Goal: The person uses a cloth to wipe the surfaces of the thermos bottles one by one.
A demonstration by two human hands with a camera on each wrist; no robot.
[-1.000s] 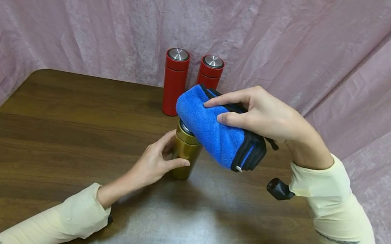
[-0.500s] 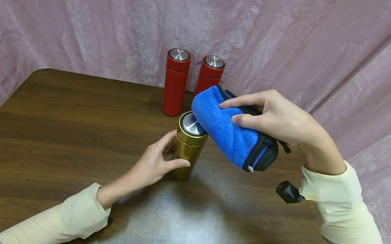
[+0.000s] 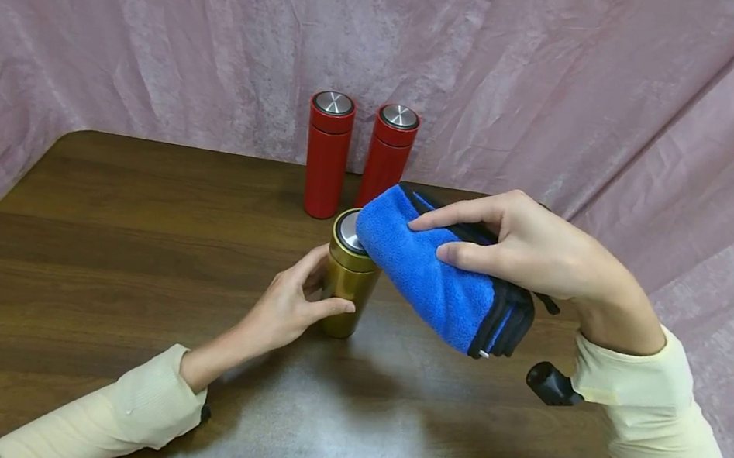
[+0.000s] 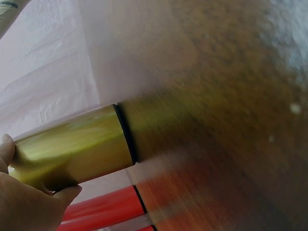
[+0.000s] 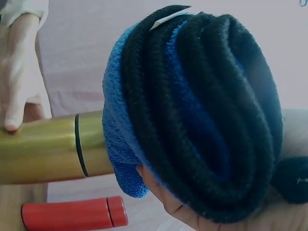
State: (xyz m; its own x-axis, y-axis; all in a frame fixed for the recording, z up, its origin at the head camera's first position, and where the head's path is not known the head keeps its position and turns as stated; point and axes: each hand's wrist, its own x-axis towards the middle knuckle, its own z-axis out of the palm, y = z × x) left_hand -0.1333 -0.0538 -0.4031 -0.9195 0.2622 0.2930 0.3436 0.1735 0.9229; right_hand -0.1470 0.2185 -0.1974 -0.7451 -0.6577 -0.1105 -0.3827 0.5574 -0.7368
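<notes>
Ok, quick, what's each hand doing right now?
Left hand: holding the gold bottle by its side.
Right hand: holding the folded blue cloth.

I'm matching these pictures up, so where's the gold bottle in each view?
Head: the gold bottle is just below the centre, its lid partly behind the blue cloth.
Left wrist: left half, sideways, base towards the middle.
Right wrist: sideways from the left edge, top end hidden by the blue cloth.
Shared landmark: the left hand gripping the gold bottle in all three.

fuzzy blue cloth (image 3: 427, 276), glossy metallic bottle (image 3: 347, 282), smooth red bottles (image 3: 326, 164), shiny wood-grain table (image 3: 122, 265).
</notes>
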